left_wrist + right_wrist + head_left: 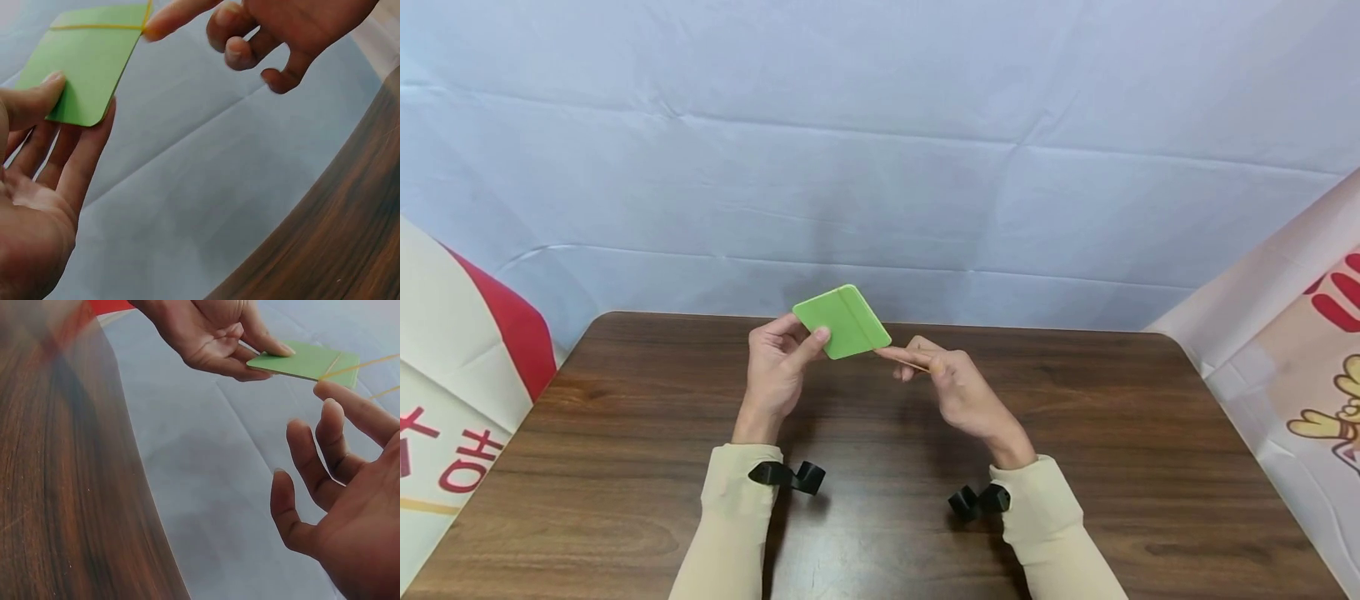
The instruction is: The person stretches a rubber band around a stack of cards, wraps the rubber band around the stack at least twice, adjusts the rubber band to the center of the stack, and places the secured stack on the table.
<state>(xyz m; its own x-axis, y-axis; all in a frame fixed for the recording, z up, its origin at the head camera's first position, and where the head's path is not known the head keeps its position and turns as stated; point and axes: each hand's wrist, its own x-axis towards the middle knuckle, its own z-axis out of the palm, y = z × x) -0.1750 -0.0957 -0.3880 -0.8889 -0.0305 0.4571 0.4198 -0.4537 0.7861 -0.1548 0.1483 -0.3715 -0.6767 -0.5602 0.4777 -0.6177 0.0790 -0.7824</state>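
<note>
My left hand [773, 367] holds a thin green square with rounded corners [838, 325], which looks like a small notebook. The thumb lies on its face and the fingers support it from beneath. A yellow rubber band [94, 26] crosses the face near one edge. From a corner of the square, strands of the band [359, 366] stretch away toward my right thumb. My right hand [962, 387] has that stretched part at its thumb. Its index fingertip [325, 390] is right at the corner, and the other fingers are loosely bent.
Both hands are raised over a dark brown wooden table [880, 533]. Behind it hangs a pale cloth backdrop [880, 167]. Printed banners stand at the left [460, 358] and the right [1300, 358]. Black straps with small mounts [790, 477] sit on both cream sleeves.
</note>
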